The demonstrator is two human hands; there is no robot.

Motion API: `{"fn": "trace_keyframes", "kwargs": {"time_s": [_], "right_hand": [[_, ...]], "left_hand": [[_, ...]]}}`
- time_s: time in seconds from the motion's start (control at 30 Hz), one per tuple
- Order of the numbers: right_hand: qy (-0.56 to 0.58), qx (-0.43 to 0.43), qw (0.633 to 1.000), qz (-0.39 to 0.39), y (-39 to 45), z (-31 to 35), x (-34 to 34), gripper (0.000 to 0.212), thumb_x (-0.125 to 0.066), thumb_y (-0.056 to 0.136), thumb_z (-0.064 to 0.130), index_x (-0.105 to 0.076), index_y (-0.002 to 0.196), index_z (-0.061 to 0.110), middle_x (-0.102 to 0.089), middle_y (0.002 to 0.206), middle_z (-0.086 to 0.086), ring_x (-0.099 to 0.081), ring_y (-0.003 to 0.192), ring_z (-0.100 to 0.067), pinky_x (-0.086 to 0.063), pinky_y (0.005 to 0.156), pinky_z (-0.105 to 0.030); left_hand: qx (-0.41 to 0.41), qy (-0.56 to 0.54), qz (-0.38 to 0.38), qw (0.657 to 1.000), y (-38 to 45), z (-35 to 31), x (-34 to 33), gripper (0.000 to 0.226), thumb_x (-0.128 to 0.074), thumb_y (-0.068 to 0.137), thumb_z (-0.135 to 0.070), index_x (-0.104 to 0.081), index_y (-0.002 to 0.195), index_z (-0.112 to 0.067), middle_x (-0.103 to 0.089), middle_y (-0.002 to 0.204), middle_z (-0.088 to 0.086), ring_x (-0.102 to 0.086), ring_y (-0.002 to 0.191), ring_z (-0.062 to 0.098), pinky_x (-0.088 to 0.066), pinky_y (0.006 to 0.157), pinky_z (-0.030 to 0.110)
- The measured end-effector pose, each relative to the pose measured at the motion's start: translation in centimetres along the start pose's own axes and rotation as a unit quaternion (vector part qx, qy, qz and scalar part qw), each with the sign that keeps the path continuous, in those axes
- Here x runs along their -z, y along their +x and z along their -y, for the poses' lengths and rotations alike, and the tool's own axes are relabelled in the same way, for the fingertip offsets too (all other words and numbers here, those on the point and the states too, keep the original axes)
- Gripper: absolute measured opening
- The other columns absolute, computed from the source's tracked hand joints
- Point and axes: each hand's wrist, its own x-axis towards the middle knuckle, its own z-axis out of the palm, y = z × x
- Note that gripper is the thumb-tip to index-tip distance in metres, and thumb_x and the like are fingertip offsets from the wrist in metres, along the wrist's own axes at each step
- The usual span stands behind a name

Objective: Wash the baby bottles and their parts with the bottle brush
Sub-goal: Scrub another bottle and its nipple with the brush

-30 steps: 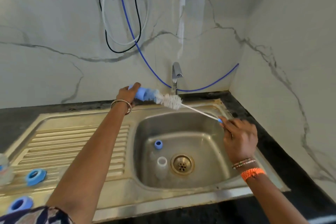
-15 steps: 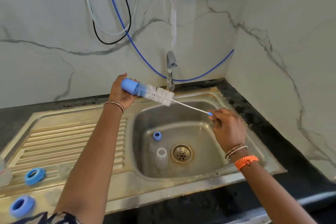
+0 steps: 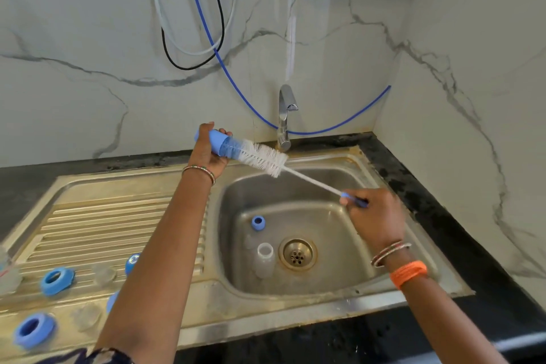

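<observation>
- While the left hand (image 3: 208, 152) wraps its fingers round a blue-capped clear plastic baby bottle part (image 3: 220, 143), the right hand (image 3: 375, 216) pinches the blue grip end of a long white-bristled bottle brush (image 3: 266, 158); both hands are closed on what they hold.
- That held part sits in the air above the back left rim of the steel sink basin (image 3: 339, 269), just beside the chrome tap (image 3: 285, 117), which shows no running water.
- Its open end faces right and slightly down, and the tip of the bristle head is inside it while most of the bristles show outside.
- Brush and part share one long axis, running from upper left at the left hand down to lower right at the right hand, across the basin.
- By my reading the scrubbing of this piece is under way, not finished.
- Waiting in the basin are a clear small bottle (image 3: 264, 257) and a small blue ring (image 3: 258, 222).
- On the ribbed steel draining board (image 3: 103, 224) lie blue screw collars (image 3: 56, 280) and clear pieces; whether they are washed I cannot tell.
</observation>
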Motion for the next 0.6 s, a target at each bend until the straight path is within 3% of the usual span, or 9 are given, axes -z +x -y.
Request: {"fn": "trace_keyframes", "kwargs": {"time_s": [0.07,0.13,0.2,0.23,0.3,0.4,0.47,0.53,0.6], "right_hand": [[0.179,-0.209,0.91,0.31,0.2,1.3,1.2,0.029,-0.046,0.094,0.018,-0.067,0.075,0.011,-0.045,0.05,0.001,-0.032,0.04,-0.009,-0.023,0.041,-0.021],[0.24,-0.272,0.847,0.388,0.1,1.4,1.2,0.036,-0.035,0.097,0.02,-0.057,0.07,0.011,-0.033,0.046,0.005,-0.023,0.039,-0.007,-0.015,0.039,-0.02],[0.087,-0.149,0.942,0.288,-0.3,0.6,0.0,0.032,-0.045,0.097,0.026,-0.061,0.07,0.02,-0.042,0.046,0.008,-0.038,0.043,-0.011,-0.028,0.042,-0.019],[-0.06,-0.035,0.987,0.144,-0.4,0.5,-0.5,0.025,-0.054,0.094,0.026,-0.066,0.072,0.025,-0.05,0.051,0.008,-0.047,0.049,-0.016,-0.035,0.047,-0.021],[-0.205,0.136,0.964,-0.098,-0.9,0.4,-1.1,0.013,-0.066,0.084,0.016,-0.074,0.081,0.027,-0.058,0.057,0.004,-0.054,0.05,-0.022,-0.036,0.05,-0.023],[-0.158,0.165,0.96,-0.161,-0.9,0.9,-1.6,0.017,-0.066,0.081,0.015,-0.076,0.088,0.026,-0.059,0.058,0.005,-0.048,0.048,-0.016,-0.032,0.051,-0.02],[-0.022,0.007,0.998,0.064,-0.4,1.7,-0.9,0.016,-0.059,0.089,0.019,-0.074,0.084,0.025,-0.055,0.058,0.005,-0.044,0.047,-0.01,-0.031,0.045,-0.018],[0.189,-0.213,0.884,0.37,-0.2,2.3,0.4,0.033,-0.041,0.096,0.022,-0.066,0.077,0.013,-0.041,0.048,0.003,-0.03,0.038,-0.006,-0.022,0.038,-0.017],[0.287,-0.262,0.797,0.462,0.0,1.8,0.6,0.042,-0.031,0.099,0.024,-0.061,0.075,0.006,-0.032,0.044,0.003,-0.021,0.035,-0.005,-0.016,0.036,-0.018]], "left_hand": [[0.012,0.021,0.029,0.999,0.2,-0.2,0.6,0.021,-0.055,0.089,-0.026,-0.049,0.075,-0.013,-0.049,0.066,0.002,-0.053,0.062,0.015,-0.051,0.076,0.033],[0.026,0.03,0.038,0.998,0.1,-0.3,0.8,0.026,-0.055,0.089,-0.031,-0.05,0.073,-0.012,-0.05,0.066,0.003,-0.052,0.064,0.015,-0.051,0.081,0.033],[0.024,0.023,0.014,0.999,-0.1,-0.4,0.6,0.026,-0.054,0.092,-0.031,-0.05,0.075,-0.01,-0.055,0.063,0.004,-0.053,0.062,0.015,-0.052,0.072,0.032],[0.018,0.025,-0.009,0.999,-0.1,-0.4,0.5,0.025,-0.053,0.093,-0.029,-0.05,0.078,-0.009,-0.055,0.061,0.004,-0.054,0.061,0.016,-0.052,0.066,0.032],[0.009,0.04,-0.051,0.998,0.0,-0.1,0.4,0.02,-0.051,0.095,-0.025,-0.047,0.084,-0.009,-0.051,0.067,0.004,-0.052,0.062,0.016,-0.052,0.061,0.032],[0.01,0.041,-0.08,0.996,0.4,0.3,1.0,0.021,-0.049,0.095,-0.025,-0.045,0.079,-0.012,-0.045,0.072,0.003,-0.05,0.064,0.016,-0.05,0.059,0.029],[0.002,0.005,-0.051,0.999,0.4,0.2,1.4,0.025,-0.047,0.094,-0.023,-0.042,0.071,-0.013,-0.041,0.067,0.002,-0.046,0.058,0.015,-0.047,0.058,0.028],[-0.001,-0.029,-0.005,1.0,0.0,0.0,1.4,0.037,-0.045,0.093,-0.024,-0.044,0.058,-0.014,-0.041,0.054,0.0,-0.044,0.049,0.014,-0.046,0.056,0.024],[0.006,-0.063,0.039,0.997,-0.6,-0.3,1.1,0.047,-0.045,0.093,-0.027,-0.049,0.048,-0.013,-0.046,0.049,-0.001,-0.047,0.044,0.013,-0.047,0.055,0.022]]}}
